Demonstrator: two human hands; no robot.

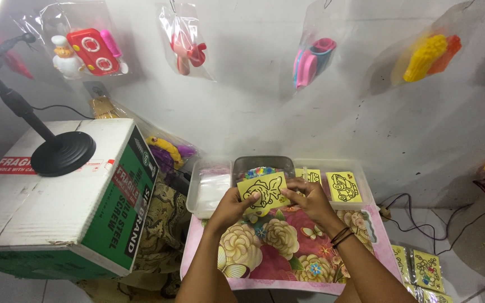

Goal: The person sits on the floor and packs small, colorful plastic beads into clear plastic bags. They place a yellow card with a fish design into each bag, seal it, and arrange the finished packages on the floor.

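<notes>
Both hands — left hand (232, 206) & right hand (308, 200) — pinch a yellow sand-art card (262, 191) w/ black outline above the floral tabletop (265, 252), uncoloured yet — more cards in clear tray (360, 185) behind.

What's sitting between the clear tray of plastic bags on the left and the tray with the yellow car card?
In the head view, a dark-rimmed clear plastic tub sits between them, partly hidden by the yellow outline card held in both hands.
</notes>
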